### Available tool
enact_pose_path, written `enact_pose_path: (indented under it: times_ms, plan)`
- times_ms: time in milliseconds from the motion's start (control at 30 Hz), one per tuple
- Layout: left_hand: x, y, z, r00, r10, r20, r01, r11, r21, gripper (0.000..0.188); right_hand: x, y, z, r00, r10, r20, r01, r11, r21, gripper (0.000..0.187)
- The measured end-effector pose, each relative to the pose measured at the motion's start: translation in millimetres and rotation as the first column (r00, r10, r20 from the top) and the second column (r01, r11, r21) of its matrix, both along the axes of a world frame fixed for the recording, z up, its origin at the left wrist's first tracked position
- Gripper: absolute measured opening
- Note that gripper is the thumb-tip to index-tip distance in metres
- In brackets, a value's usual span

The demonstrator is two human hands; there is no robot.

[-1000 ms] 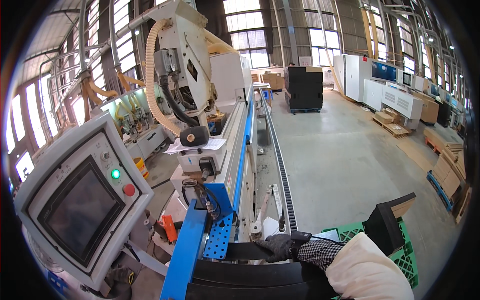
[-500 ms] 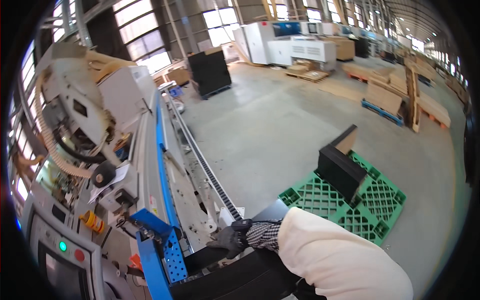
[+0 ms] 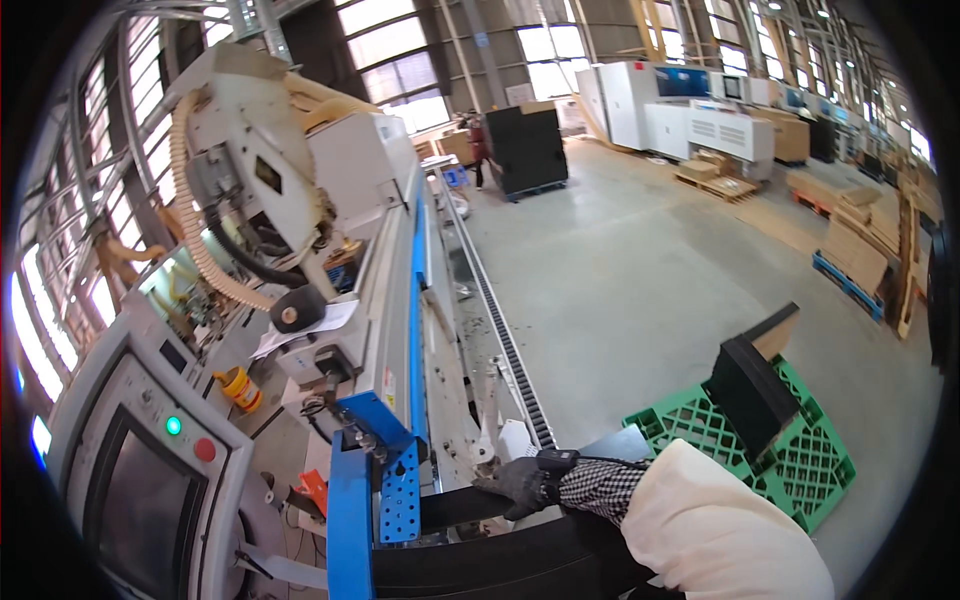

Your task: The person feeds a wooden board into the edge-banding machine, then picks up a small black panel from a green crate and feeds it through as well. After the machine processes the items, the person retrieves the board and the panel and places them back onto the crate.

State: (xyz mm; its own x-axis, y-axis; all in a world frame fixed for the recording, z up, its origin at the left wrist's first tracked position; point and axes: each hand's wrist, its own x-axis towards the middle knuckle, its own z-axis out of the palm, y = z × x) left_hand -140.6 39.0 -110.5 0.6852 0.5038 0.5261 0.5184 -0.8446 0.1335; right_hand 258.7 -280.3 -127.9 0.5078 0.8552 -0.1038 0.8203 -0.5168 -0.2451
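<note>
My right hand [image 3: 522, 485], in a dark grey glove, reaches in from the lower right in a checked cuff and cream sleeve. Its fingers close over the end of a narrow black board [image 3: 455, 508], though their undersides are hidden. Nearer to me lies a wider black panel [image 3: 510, 562], partly covered by my forearm. Both boards run up to a blue metal bracket [image 3: 400, 500] with a row of holes, on the machine's near end. My left hand is out of the picture.
A control panel [image 3: 140, 490] with a lit green button stands at left. The long machine [image 3: 370, 270] stretches away beside a cable chain [image 3: 500, 335]. Black boards [image 3: 750, 395] stand on a green pallet [image 3: 830, 470] at right. A person [image 3: 478, 150] is near a black stack [image 3: 525, 150].
The view has turned left, so the scene sits further right and more of the control panel shows. My right hand stays at the narrow board. A distant person now shows beside the black stack.
</note>
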Motion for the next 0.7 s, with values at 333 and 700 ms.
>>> enact_pose_path:
  times_ms: [333, 700]
  plan:
    - [-1.6, -6.6, 9.7, 0.999, -0.051, -0.008, 0.05, 0.997, -0.058, 0.061, 1.6, -2.7, 0.3, 1.0, -0.006, -0.014, 0.006, 1.0, -0.015, 0.098]
    - [0.2, -5.4, 7.5, 0.997, -0.077, 0.031, 0.078, 0.997, -0.025, 0.063, -1.7, -2.5, 14.8, 0.997, -0.025, -0.074, 0.02, 0.997, -0.074, 0.099]
